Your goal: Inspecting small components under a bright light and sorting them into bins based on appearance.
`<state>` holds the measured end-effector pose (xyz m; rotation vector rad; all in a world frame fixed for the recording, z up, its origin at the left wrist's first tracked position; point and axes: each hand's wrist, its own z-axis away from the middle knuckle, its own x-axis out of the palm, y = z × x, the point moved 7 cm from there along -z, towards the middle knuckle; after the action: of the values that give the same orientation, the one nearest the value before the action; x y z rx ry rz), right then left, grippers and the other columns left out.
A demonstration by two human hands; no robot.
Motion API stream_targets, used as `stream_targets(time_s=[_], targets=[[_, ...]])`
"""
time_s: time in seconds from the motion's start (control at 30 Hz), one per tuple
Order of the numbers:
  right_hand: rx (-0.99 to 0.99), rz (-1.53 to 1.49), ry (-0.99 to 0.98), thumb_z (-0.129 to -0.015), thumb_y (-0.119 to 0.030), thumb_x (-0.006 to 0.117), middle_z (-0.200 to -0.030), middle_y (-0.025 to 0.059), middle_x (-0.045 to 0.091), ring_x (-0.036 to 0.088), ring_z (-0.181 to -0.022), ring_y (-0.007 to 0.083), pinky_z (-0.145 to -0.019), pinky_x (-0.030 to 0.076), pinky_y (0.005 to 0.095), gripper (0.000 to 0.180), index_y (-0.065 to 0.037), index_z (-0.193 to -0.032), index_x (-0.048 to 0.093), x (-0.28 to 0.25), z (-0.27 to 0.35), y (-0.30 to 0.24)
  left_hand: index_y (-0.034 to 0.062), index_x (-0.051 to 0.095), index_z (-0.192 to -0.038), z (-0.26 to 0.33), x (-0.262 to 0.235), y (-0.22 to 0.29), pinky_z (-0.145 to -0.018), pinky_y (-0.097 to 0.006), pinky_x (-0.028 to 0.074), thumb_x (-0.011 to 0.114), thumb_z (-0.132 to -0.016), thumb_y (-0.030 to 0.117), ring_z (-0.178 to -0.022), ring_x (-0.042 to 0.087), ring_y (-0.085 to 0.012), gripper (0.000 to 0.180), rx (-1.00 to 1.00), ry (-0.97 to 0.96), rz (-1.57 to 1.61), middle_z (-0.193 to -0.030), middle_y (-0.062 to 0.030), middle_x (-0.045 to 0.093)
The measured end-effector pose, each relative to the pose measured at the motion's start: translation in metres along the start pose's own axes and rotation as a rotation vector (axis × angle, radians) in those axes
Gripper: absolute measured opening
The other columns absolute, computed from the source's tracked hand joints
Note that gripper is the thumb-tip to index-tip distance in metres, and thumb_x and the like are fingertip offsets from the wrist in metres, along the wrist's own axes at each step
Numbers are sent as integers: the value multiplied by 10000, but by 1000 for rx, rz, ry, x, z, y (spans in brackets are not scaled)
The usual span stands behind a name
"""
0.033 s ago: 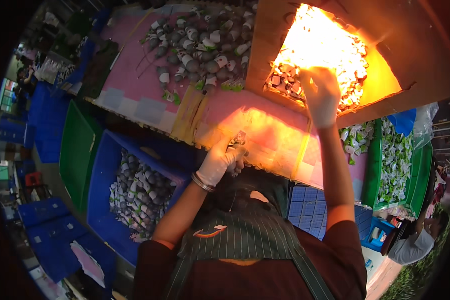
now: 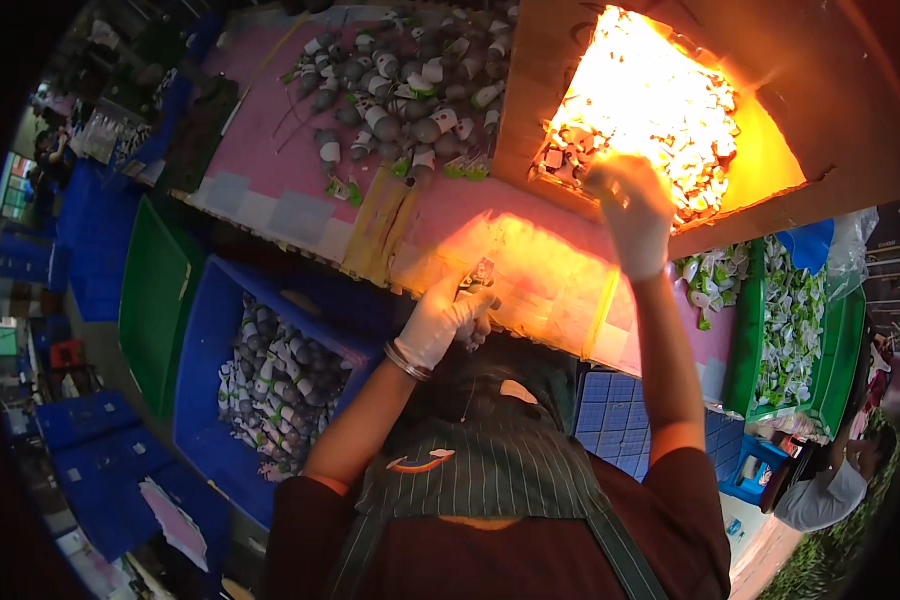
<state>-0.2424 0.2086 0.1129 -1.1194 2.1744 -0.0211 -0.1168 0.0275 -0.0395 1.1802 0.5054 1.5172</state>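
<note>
My left hand (image 2: 442, 322), in a white glove, is closed around a small piece (image 2: 481, 272) with a brownish, shiny top above the fingers. The rest of that piece is hidden in the hand. My right hand (image 2: 638, 220), also gloved, is over the near edge of a cardboard box (image 2: 555, 70). Its fingers are curled together and slightly blurred; what they hold cannot be made out. Many small pale pieces (image 2: 705, 165) fill the box opening, much of it washed out by bright light.
Grey-and-white small items (image 2: 410, 90) with green tags lie piled on the pink worktop (image 2: 260, 130). A blue bin (image 2: 195, 400) at the left holds more. On the right, a green crate (image 2: 745, 370) contains white-and-green pieces. Another person (image 2: 825, 495) is at the far right.
My right hand has drawn back slightly toward me from the box's pieces, its fingers more curled. The left hand stays in nearly the same place, still holding the small piece.
</note>
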Motion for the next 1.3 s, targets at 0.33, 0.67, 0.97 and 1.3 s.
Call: stream_targets(time_s=[0.33, 0.67, 0.97, 1.3], targets=[[398, -499, -242, -687, 70, 720, -876, 94, 606, 621, -862, 230, -765, 497, 307, 198, -28, -821, 612, 41, 116, -60, 23, 510, -1144, -12, 11, 8, -478, -178, 387, 600, -934, 163, -558, 490, -29, 269, 189, 147, 119, -795, 23, 568], [1422, -1347, -573, -793, -62, 715, -964, 73, 614, 590, -852, 133, -735, 489, 252, 395, 20, -1124, 517, 78, 163, -35, 56, 503, -1233, -6, 21, 3, -502, -183, 451, 683, -877, 198, -599, 551, -46, 424, 167, 115, -108, -815, 14, 590], [1156, -1338, -253, -860, -129, 671, -965, 64, 630, 609, -830, 143, -735, 493, 265, 250, 4, -1045, 569, 66, 147, -22, 48, 524, -1176, -2, 34, 0, -469, -208, 451, 667, -877, 189, -535, 561, -79, 361, -18, 54, -159, -722, -25, 596], [1137, -1394, -240, -895, -234, 655, -996, 103, 641, 622, -839, 160, -717, 505, 276, 342, -15, -1113, 507, 74, 160, -31, 52, 571, -1123, -4, 42, 3, -493, -255, 466, 663, -858, 159, -532, 578, -117, 301, 67, 50, -322, -720, -55, 622]])
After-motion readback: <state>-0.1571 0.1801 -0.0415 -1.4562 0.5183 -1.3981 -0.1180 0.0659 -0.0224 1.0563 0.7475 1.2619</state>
